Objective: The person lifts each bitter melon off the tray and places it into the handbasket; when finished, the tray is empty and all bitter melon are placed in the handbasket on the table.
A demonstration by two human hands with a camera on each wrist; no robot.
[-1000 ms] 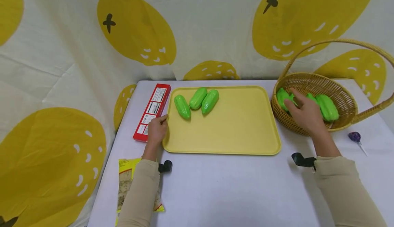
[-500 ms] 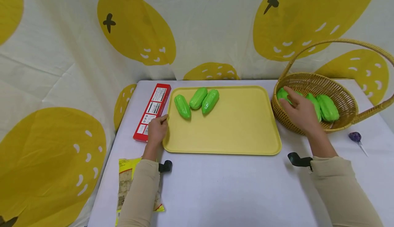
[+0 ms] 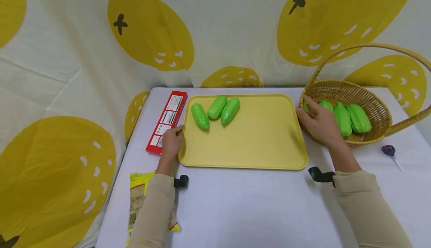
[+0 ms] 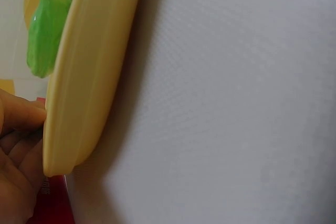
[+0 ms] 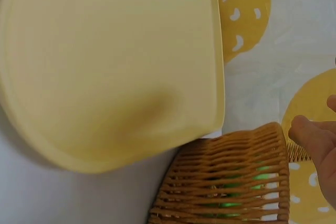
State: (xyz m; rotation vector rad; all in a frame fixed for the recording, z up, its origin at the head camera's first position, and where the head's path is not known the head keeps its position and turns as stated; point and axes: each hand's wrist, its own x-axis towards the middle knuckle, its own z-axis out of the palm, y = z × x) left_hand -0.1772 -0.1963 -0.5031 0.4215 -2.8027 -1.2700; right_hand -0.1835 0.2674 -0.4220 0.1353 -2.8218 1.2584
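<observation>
Here the relaxed right hand (image 3: 321, 125) partly hides green fruits (image 3: 326, 105); the left hand (image 3: 172, 142) pinches the tray (image 3: 256, 139).

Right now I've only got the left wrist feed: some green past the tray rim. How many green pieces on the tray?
Observer: Head view shows three glossy green starfruit-like pieces, grouped at the far left of the yellow tray.

Operator: Right hand, where?

Observer: Right hand is over the left side of the wicker basket.

Operator: Anything loose by the basket?

Observer: Yes, a purple-headed lollipop lies on the white cloth, just to the near right of it.
</observation>
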